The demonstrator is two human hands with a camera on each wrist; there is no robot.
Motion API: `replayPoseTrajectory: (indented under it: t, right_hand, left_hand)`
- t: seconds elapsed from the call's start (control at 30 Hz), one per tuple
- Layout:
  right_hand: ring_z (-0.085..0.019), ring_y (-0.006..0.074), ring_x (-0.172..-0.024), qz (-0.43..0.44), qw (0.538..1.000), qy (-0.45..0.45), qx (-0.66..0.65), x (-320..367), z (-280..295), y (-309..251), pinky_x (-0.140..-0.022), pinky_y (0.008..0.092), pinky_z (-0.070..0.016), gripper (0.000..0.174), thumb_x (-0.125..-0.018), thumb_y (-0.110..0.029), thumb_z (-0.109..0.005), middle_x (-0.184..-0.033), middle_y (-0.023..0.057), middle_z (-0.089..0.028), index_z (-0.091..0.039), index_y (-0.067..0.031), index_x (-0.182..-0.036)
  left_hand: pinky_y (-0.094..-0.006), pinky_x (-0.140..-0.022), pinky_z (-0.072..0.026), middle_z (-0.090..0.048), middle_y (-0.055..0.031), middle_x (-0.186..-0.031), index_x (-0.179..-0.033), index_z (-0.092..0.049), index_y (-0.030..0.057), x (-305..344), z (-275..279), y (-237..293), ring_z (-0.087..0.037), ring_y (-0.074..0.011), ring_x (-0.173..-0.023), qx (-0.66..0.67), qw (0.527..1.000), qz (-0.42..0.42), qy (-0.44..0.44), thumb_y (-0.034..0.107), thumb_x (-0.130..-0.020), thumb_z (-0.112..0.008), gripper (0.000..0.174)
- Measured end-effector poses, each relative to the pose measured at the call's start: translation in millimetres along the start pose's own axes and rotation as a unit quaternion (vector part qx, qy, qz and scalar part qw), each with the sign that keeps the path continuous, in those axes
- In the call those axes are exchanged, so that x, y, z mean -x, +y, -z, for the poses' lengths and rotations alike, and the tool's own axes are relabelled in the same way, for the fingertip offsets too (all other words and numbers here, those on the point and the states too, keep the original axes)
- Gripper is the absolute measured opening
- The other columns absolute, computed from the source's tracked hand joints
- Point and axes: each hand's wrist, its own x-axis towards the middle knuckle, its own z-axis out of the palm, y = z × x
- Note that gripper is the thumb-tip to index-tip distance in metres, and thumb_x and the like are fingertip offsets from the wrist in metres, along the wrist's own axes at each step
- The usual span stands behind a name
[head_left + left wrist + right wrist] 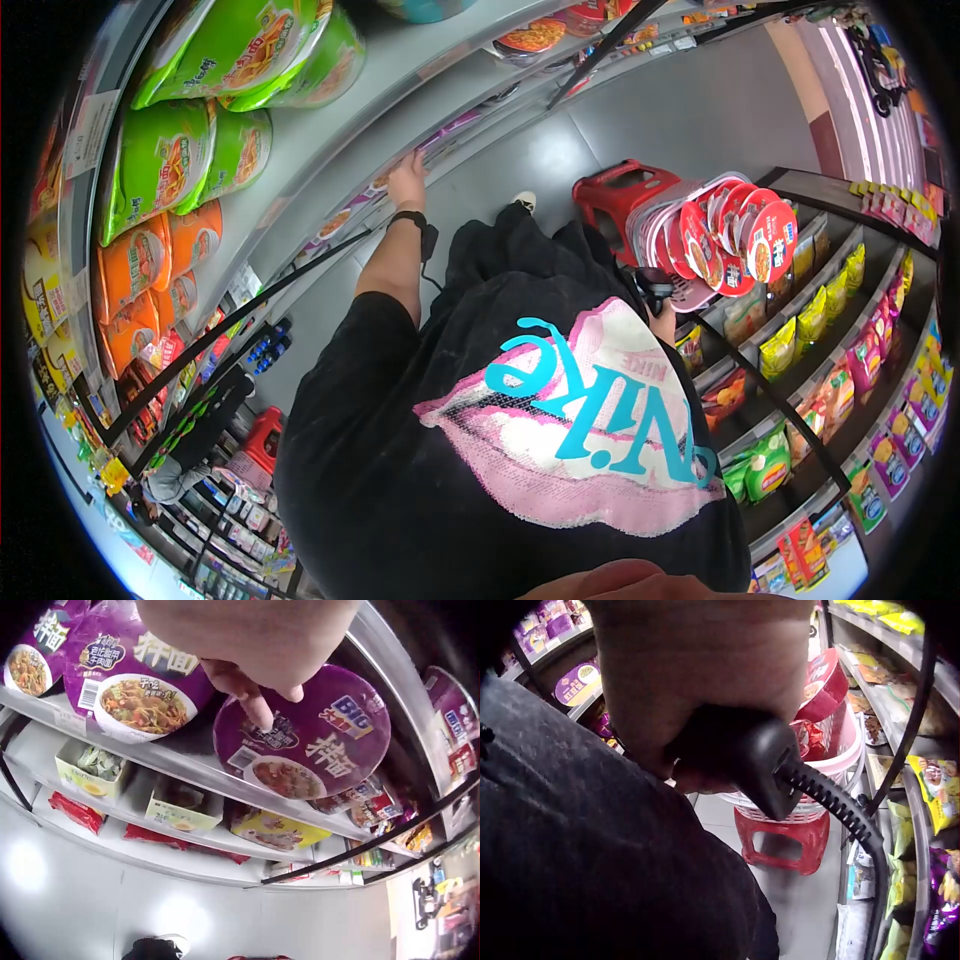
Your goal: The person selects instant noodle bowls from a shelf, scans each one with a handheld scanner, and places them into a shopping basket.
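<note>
My left hand reaches to the shelf edge. In the left wrist view, its fingers lie against the lid of a large purple noodle bowl with a noodle picture on it. Another purple noodle bowl stands beside that one on the same shelf. Down at my right side, my right hand grips a black handheld device with a ribbed cord; the palm side of the grip is hidden. Ahead of this hand, a pink basket holds red noodle bowls.
A red stool stands under the pink basket. Racks with yellow snack bags line the right side. Green noodle buckets and orange ones fill the upper left shelf. Boxes sit on the lower shelf.
</note>
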Motion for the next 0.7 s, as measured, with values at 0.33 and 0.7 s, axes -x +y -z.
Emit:
replayPoseTrajectory:
  t: [0.33,0.7]
  right_hand:
    - [-0.059,0.0311,-0.073,0.001,1.000,-0.010,0.014,-12,-4,-4,-0.071,0.0386,-0.0472,0.039,-0.080,-0.023,-0.070,-0.083,0.0208,-0.063,-0.057,0.0017,-0.107]
    - [-0.056,0.0234,-0.070,0.005,1.000,-0.023,-0.014,-8,-6,-8,-0.071,0.0355,-0.0463,0.034,-0.082,-0.021,-0.070,-0.080,0.0159,-0.063,-0.058,0.0022,-0.104]
  left_hand:
    - [-0.0416,-0.079,-0.0506,-0.067,-0.0133,-0.106,-0.120,-0.062,0.0125,22,19,6,-0.066,-0.0317,-0.090,-0.008,0.993,-0.061,0.103,0.030,-0.094,-0.053,0.033]
    - [-0.0342,-0.075,-0.0526,-0.066,-0.0133,-0.109,-0.134,-0.052,0.0240,60,34,-2,-0.068,-0.0265,-0.084,0.041,0.983,-0.171,0.047,0.027,-0.092,-0.059,0.042]
